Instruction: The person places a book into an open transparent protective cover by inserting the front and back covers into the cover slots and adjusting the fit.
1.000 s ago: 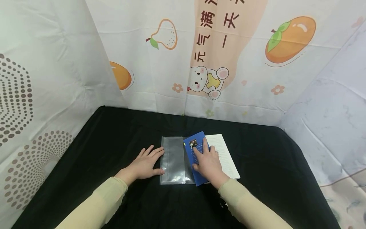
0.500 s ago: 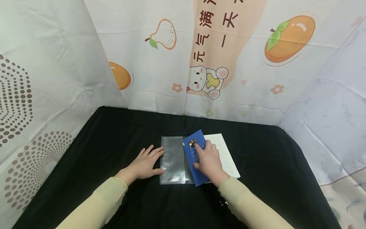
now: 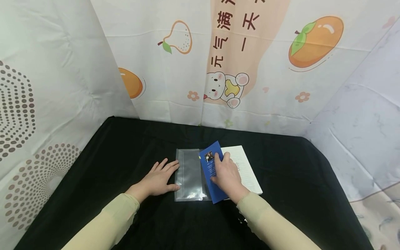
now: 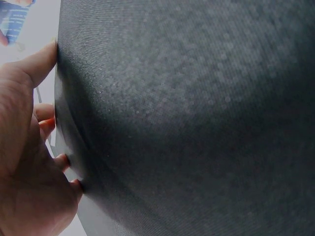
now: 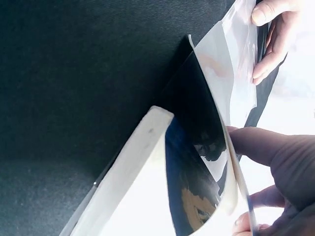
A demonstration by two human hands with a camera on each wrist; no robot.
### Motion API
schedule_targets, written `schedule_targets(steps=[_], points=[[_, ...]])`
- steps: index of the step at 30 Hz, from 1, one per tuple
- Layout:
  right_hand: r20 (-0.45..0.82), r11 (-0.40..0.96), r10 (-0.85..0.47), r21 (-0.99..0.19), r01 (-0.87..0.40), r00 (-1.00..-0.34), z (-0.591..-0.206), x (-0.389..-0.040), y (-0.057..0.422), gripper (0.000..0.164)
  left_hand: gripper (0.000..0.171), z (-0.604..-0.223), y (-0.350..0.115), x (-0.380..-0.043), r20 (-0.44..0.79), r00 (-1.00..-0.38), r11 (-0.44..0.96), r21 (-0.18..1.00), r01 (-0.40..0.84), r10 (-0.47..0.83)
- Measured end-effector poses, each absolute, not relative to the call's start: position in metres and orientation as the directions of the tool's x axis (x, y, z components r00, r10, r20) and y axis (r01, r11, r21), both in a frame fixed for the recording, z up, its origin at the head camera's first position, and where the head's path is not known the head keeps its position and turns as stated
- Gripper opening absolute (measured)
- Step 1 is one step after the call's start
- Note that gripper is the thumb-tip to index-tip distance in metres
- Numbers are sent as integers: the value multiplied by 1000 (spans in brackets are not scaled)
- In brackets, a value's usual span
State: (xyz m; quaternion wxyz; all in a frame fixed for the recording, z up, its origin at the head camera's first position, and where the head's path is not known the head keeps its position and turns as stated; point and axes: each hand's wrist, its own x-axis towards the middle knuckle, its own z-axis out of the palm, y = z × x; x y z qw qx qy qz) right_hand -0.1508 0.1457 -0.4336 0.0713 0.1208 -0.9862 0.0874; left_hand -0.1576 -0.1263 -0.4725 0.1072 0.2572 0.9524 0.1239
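My left hand (image 3: 157,180) lies spread, its fingertips and thumb on the left edge of a clear plastic book jacket (image 3: 191,177). In the left wrist view, the left hand (image 4: 29,142) has its fingertips down against the dark cloth and the jacket's edge. My right hand (image 3: 229,176) holds the blue book cover (image 3: 212,184), which bears a small photo and white text. It stands raised and slanted over the jacket's right part. In the right wrist view, the right hand's fingers (image 5: 243,223) reach past the cover's edge. The book's white page (image 3: 248,173) lies to the right, partly hidden.
A black cloth (image 3: 140,139) covers the table, with light wrinkles. White printed curtains (image 3: 175,76) close off the back and both sides. A small pale item (image 3: 242,221) shows beside the right sleeve, too small to make out.
My right hand's fingers, spread over the blue cover before, have drawn back toward its right edge and bent. The cover has shifted slightly left. My left hand has stayed in place.
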Motion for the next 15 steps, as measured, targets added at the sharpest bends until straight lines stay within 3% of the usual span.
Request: schedule_targets(steps=[15], points=[[144,951,-224,-184,-249,-964,-433,-152,144,93,80,-469,-126,-157,-148,-844,837,295,461,516]])
